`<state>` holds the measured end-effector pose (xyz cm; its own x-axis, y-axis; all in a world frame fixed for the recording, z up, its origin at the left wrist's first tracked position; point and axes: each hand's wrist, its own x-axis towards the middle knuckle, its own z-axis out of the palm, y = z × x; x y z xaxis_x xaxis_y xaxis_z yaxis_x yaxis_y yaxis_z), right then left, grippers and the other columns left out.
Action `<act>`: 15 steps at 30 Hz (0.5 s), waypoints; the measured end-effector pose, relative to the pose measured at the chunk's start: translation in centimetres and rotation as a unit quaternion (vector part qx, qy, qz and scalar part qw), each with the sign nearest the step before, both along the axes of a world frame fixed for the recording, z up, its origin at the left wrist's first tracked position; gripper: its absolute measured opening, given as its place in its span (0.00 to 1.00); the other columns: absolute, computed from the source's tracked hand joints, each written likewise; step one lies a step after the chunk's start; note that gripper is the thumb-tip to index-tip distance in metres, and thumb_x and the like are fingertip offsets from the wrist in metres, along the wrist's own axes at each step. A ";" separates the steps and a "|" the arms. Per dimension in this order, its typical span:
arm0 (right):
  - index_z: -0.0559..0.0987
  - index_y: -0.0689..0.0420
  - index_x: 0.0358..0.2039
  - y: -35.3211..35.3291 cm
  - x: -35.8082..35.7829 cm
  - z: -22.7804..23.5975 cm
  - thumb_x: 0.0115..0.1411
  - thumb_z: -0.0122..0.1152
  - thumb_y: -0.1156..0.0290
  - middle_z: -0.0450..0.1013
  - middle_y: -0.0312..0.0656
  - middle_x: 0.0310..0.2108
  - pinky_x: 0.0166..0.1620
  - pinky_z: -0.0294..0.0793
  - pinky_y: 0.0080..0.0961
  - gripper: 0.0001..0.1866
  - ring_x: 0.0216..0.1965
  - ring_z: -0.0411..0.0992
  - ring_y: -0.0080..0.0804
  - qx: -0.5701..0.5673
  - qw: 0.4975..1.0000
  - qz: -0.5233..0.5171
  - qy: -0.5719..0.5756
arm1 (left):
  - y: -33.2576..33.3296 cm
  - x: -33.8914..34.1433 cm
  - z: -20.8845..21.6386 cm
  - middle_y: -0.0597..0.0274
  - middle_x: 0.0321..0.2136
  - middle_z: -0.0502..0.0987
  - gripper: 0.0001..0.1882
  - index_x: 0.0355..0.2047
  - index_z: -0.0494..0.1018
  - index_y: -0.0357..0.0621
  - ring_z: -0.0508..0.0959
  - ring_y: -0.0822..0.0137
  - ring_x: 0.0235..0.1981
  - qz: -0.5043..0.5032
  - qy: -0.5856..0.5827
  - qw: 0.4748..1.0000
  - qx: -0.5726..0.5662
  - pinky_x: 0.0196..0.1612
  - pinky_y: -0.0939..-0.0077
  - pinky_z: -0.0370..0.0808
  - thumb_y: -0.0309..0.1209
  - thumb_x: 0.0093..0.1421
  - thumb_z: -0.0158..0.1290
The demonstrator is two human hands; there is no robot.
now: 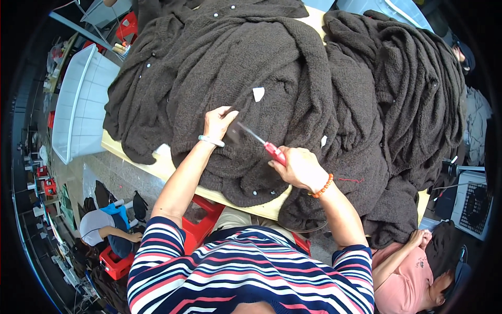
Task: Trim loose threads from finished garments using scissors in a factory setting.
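Observation:
A heap of dark brown knit cardigans (251, 57) covers the table before me. My left hand (218, 123) is closed in a pinch on the cardigan fabric near the middle of the heap. In my right hand (300, 167) is a red-handled tool (273, 152) with a thin metal shaft. Its tip points up and left, a little to the right of my left fingertips; motion blurs it, so its exact kind does not show. A white tag (258, 94) lies on the fabric just beyond my hands.
The pale wooden table (157, 163) shows along its front edge. At left stands a white plastic crate (86, 104); a red stool (204, 217) is below the table. One person (408, 277) sits close at the right, another (104, 230) works at the far left.

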<state>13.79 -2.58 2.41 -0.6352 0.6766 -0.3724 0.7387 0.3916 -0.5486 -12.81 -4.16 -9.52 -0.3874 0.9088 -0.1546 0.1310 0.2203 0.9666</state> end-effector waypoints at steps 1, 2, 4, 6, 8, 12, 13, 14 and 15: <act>0.78 0.57 0.39 -0.3 0.1 0.1 0.59 0.59 0.53 0.76 0.55 0.27 0.39 0.75 0.47 0.20 0.33 0.76 0.56 0.001 1.000 0.020 0.018 | -0.3 -0.1 0.1 0.66 0.31 0.82 0.14 0.39 0.79 0.33 0.77 0.78 0.31 -0.003 0.022 1.000 0.010 0.37 0.81 0.74 0.30 0.56 0.62; 0.78 0.57 0.39 -0.5 0.2 0.3 0.59 0.59 0.52 0.76 0.55 0.27 0.38 0.75 0.47 0.19 0.33 0.76 0.55 0.002 0.999 0.040 0.036 | -0.5 -0.2 -0.5 0.66 0.31 0.82 0.14 0.39 0.79 0.33 0.77 0.78 0.31 0.001 0.021 1.000 0.011 0.37 0.81 0.74 0.30 0.56 0.62; 0.77 0.57 0.37 -0.7 0.0 0.8 0.58 0.60 0.52 0.76 0.56 0.27 0.39 0.75 0.47 0.19 0.33 0.76 0.56 0.001 1.000 0.016 0.025 | -0.9 -0.4 -1.6 0.66 0.32 0.82 0.14 0.40 0.79 0.33 0.77 0.78 0.32 0.029 -0.054 0.998 0.026 0.37 0.82 0.74 0.30 0.56 0.63; 0.78 0.57 0.37 -1.3 -0.1 1.0 0.58 0.59 0.54 0.77 0.54 0.27 0.40 0.76 0.46 0.18 0.34 0.77 0.54 0.006 0.998 0.066 0.000 | -1.2 0.1 -1.9 0.66 0.32 0.82 0.14 0.40 0.80 0.34 0.77 0.78 0.32 0.043 -0.084 0.995 0.016 0.38 0.82 0.73 0.30 0.56 0.63; 0.78 0.57 0.37 -1.9 0.3 0.6 0.58 0.59 0.55 0.77 0.54 0.28 0.40 0.76 0.46 0.17 0.34 0.77 0.54 -0.016 0.996 0.088 0.008 | -1.6 0.8 -1.8 0.66 0.33 0.81 0.14 0.40 0.80 0.34 0.77 0.78 0.33 0.055 -0.114 0.992 0.004 0.38 0.82 0.73 0.30 0.56 0.63; 0.78 0.58 0.38 -3.1 1.2 0.6 0.58 0.60 0.55 0.77 0.55 0.28 0.41 0.76 0.46 0.18 0.35 0.77 0.55 -0.064 0.996 0.064 -0.020 | -3.2 2.3 -1.8 0.68 0.34 0.80 0.13 0.40 0.79 0.34 0.76 0.78 0.33 0.064 -0.180 0.982 0.006 0.39 0.83 0.72 0.30 0.58 0.63; 0.78 0.57 0.38 -3.7 1.6 0.3 0.58 0.60 0.54 0.77 0.55 0.27 0.40 0.76 0.47 0.18 0.34 0.77 0.56 -0.068 0.995 0.071 0.005 | -3.8 2.4 -2.1 0.67 0.34 0.80 0.14 0.40 0.79 0.34 0.76 0.78 0.33 0.061 -0.170 0.984 0.002 0.39 0.83 0.73 0.30 0.57 0.63; 0.78 0.56 0.38 -4.1 1.9 0.2 0.58 0.61 0.53 0.76 0.55 0.26 0.39 0.76 0.47 0.19 0.34 0.76 0.57 -0.072 0.994 0.079 0.030 | -4.4 2.4 -2.4 0.66 0.34 0.80 0.14 0.41 0.79 0.34 0.76 0.77 0.33 0.057 -0.160 0.985 -0.003 0.39 0.83 0.73 0.29 0.57 0.63; 0.78 0.57 0.38 -4.2 2.2 0.4 0.58 0.61 0.54 0.76 0.55 0.27 0.39 0.76 0.47 0.19 0.34 0.76 0.57 -0.056 0.997 0.041 0.035 | -5.2 2.3 -2.7 0.66 0.34 0.80 0.14 0.41 0.79 0.34 0.76 0.77 0.33 0.059 -0.160 0.985 -0.004 0.39 0.83 0.73 0.29 0.57 0.63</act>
